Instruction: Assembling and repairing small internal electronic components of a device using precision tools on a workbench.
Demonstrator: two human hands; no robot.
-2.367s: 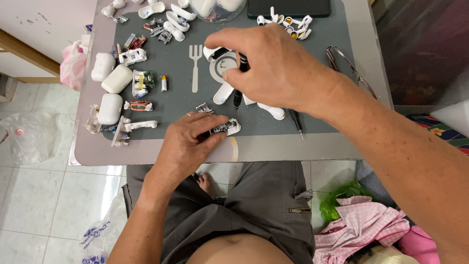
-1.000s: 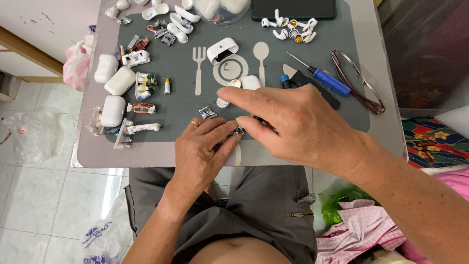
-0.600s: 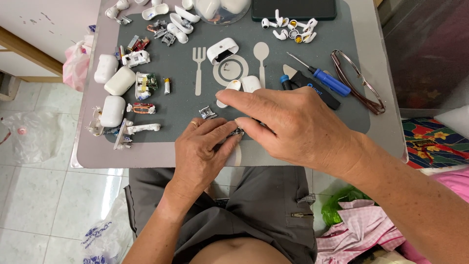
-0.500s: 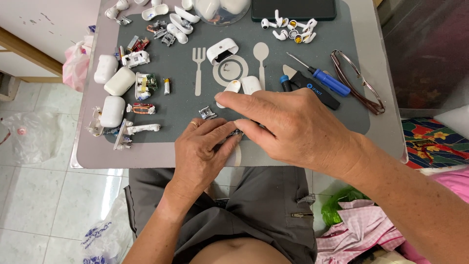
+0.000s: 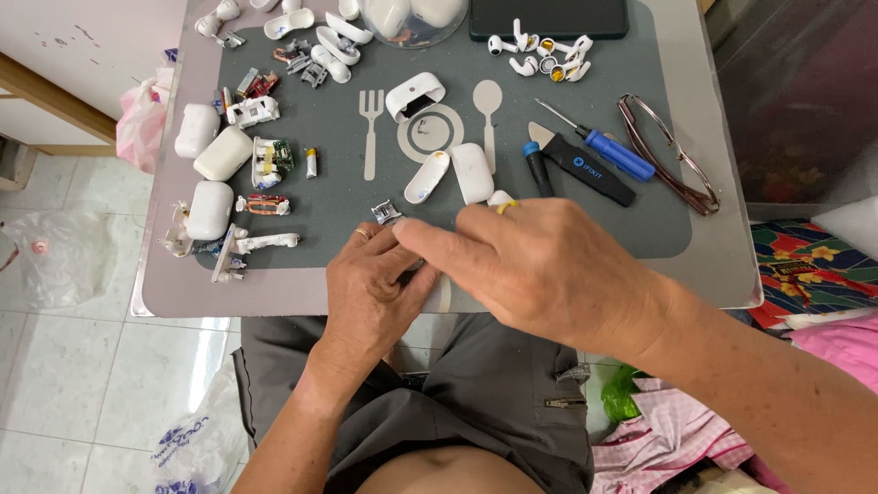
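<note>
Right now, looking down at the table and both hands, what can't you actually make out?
- Head view: whatever sits between the left hand and right hand is covered by the fingers, so neither grip can be judged.
- The clear bowl and dark tablet are cut off by the top edge.
- The small circuit parts on the grey mat are too small to identify.

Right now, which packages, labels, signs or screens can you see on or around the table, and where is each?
Dark screen device: far edge of the mat, flat black rectangle, unlit.
Black tool: right of the mat's centre, small pale label on its handle.
Clear plastic bag: floor by the left knee, blue print.
Pink plastic bag: hanging off the table's left side, crumpled.
</note>
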